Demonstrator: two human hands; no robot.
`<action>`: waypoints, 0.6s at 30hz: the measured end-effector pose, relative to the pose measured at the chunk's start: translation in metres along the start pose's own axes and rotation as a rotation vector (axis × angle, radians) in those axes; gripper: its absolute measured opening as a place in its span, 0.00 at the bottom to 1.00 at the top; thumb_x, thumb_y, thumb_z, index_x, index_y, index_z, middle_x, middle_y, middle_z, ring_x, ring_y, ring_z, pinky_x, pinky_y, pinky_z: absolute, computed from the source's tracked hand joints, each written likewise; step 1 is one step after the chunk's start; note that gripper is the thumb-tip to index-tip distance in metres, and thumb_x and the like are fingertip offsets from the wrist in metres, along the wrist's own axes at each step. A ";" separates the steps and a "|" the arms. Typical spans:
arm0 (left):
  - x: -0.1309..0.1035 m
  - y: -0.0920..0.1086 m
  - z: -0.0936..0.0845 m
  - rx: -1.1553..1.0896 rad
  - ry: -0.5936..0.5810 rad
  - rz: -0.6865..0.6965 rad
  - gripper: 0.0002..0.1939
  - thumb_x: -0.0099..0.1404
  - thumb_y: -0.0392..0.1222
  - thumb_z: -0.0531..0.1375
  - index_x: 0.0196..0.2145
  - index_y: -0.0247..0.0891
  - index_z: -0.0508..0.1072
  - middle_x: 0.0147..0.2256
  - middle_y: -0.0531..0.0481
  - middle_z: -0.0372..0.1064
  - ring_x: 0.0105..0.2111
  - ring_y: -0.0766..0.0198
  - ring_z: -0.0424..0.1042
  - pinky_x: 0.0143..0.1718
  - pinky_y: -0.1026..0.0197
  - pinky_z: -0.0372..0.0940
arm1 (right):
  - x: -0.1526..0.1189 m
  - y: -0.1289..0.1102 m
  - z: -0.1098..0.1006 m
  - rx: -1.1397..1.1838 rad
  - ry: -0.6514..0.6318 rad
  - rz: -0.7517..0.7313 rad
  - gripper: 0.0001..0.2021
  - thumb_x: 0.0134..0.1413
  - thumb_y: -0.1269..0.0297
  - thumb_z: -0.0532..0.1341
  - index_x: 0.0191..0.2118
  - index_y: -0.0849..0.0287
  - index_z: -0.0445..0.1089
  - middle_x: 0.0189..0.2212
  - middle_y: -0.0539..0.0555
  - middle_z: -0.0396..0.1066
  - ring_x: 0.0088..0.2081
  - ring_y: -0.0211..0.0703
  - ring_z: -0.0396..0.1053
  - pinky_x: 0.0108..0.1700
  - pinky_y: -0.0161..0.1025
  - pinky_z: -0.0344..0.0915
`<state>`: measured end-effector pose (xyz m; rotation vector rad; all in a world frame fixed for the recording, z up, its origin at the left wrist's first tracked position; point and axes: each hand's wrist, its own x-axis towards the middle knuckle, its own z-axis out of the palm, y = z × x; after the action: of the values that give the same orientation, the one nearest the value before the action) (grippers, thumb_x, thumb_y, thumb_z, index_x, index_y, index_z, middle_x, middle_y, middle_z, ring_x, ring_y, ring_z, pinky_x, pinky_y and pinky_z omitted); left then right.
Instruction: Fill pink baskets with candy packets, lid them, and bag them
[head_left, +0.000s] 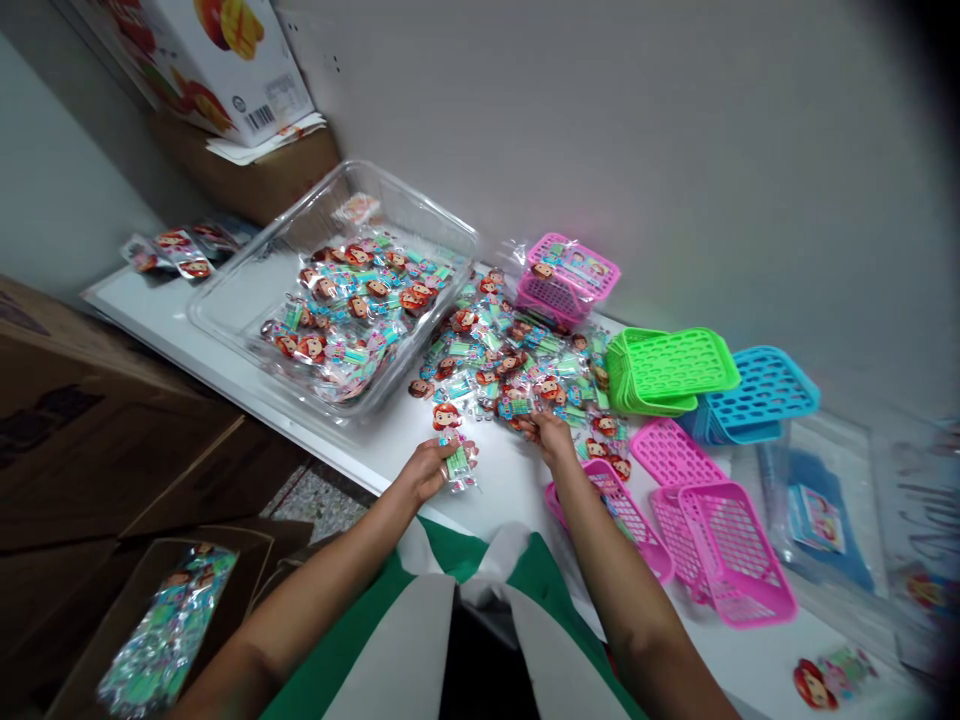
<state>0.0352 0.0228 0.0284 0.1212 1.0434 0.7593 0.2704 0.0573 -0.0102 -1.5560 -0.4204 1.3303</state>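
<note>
My left hand [429, 470] pinches a clear packet [459, 462] with a red-haired cartoon girl card and pale green pieces inside, held just over the table's front part. At the near edge of a loose pile of similar packets [487, 350], my right hand [553, 438] has its fingers closed on another packet [516, 405]; its fingertips are partly hidden. Under my right forearm lies a pink basket [651, 545] with something inside. Left of the pile, a large clear plastic tray [214, 300] holds several more of these packets.
Stacked green baskets [675, 365] and blue baskets [765, 395] stand at the right, with more pink baskets [739, 560] nearer. A wrapped pink basket [568, 280] sits against the wall. Cardboard boxes [82, 430] flank the table's left side; an open carton [247, 560] holds packets.
</note>
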 end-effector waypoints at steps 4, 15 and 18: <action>0.005 -0.004 -0.004 0.020 0.014 -0.066 0.03 0.58 0.28 0.60 0.33 0.27 0.71 0.32 0.37 0.75 0.33 0.54 0.76 0.37 0.53 0.71 | -0.018 0.007 0.002 -0.029 0.007 -0.064 0.06 0.49 0.63 0.63 0.30 0.61 0.71 0.27 0.53 0.76 0.25 0.38 0.73 0.24 0.32 0.69; 0.004 -0.002 -0.014 -0.051 0.023 -0.043 0.10 0.56 0.32 0.64 0.37 0.28 0.72 0.31 0.40 0.75 0.33 0.54 0.76 0.36 0.57 0.71 | -0.069 0.022 0.019 -1.000 -0.651 -0.814 0.18 0.63 0.66 0.48 0.54 0.55 0.67 0.49 0.56 0.71 0.46 0.43 0.69 0.47 0.42 0.65; 0.002 0.001 -0.024 -0.057 -0.004 -0.060 0.10 0.56 0.29 0.63 0.38 0.29 0.73 0.32 0.39 0.75 0.34 0.53 0.77 0.36 0.55 0.71 | -0.028 0.014 0.045 -1.339 -0.280 -0.785 0.18 0.62 0.59 0.51 0.52 0.61 0.68 0.47 0.62 0.71 0.47 0.51 0.66 0.47 0.45 0.61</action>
<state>0.0158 0.0194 0.0149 0.0424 1.0160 0.7330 0.2171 0.0499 -0.0026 -1.8083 -2.1534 0.5414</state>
